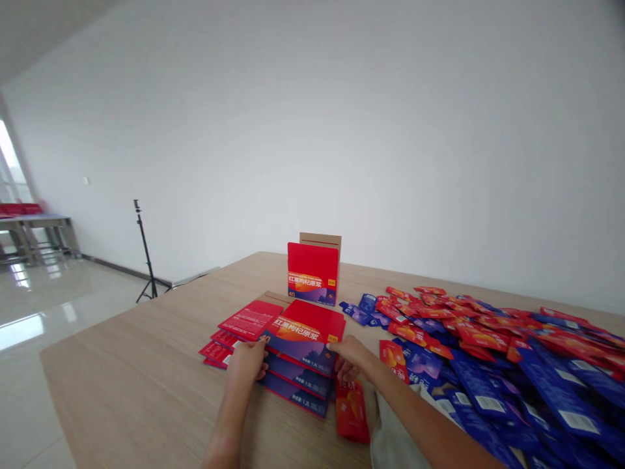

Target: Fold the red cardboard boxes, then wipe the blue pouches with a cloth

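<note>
The topmost flat-folded carton (307, 329), red and purple with a printed front, lies between my two hands over several similar flat cartons (300, 396). My left hand (248, 361) pinches its near left part, around the fold between its two printed panels. At its right edge, my right hand (349, 357) grips with the thumb on top and the fingers curled below. Just behind, an upright carton (312, 270) stands with its brown inner flap raised. A red pouch (351, 410) lies on the table beneath my right hand and forearm.
A wide heap of red pouches (469, 329) and blue pouches (481, 387) covers the right side of the wooden table (161, 365). A white wall rises behind. On the floor at left stands a black tripod (145, 247), with other tables (43, 221) farther off.
</note>
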Demonstrator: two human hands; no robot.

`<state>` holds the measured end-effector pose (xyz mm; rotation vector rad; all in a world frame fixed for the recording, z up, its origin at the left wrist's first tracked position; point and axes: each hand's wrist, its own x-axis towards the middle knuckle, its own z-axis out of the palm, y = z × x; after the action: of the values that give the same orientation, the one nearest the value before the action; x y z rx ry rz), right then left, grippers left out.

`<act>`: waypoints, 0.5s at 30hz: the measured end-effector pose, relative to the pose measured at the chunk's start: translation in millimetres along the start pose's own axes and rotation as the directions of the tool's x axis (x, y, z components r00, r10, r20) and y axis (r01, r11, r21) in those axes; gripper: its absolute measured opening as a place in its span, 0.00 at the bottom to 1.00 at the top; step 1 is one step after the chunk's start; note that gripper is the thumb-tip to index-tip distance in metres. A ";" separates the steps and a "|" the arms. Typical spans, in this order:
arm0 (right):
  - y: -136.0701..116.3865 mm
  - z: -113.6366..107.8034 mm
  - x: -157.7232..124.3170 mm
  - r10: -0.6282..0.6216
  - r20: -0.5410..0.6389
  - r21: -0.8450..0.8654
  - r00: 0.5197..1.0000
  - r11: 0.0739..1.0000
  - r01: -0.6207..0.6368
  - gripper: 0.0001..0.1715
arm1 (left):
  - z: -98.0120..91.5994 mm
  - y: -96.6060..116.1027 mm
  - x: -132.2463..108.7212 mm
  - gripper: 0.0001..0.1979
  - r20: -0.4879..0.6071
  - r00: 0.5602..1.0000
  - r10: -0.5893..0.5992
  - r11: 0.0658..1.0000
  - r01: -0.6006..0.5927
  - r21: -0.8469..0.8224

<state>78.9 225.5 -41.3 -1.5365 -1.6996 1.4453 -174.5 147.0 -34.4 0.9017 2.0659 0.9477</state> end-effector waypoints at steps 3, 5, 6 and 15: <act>-1.4 0.2 -3.0 0.153 0.023 0.038 0.988 0.987 -0.154 0.20 | 8.0 2.8 0.2 0.20 0.083 0.995 -0.050 0.982 0.064 -0.177; -3.7 -0.6 -5.2 0.173 0.031 0.091 0.984 0.980 -0.175 0.20 | 13.9 5.3 -0.5 0.20 0.108 0.993 -0.049 0.960 0.077 -0.269; -5.0 -1.3 -6.2 0.169 0.035 0.125 0.985 0.977 -0.172 0.20 | 16.2 6.6 -0.9 0.20 0.115 0.992 -0.042 0.948 0.076 -0.309; -17.1 -13.9 -28.4 -0.010 -0.046 0.413 0.999 0.910 0.028 0.16 | 16.7 8.9 -21.2 0.18 0.104 0.988 0.112 0.836 -0.037 -0.548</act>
<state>91.2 208.1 -12.3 -1.3014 -1.2705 1.6229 -147.4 140.2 -29.4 0.7116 1.5231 1.3867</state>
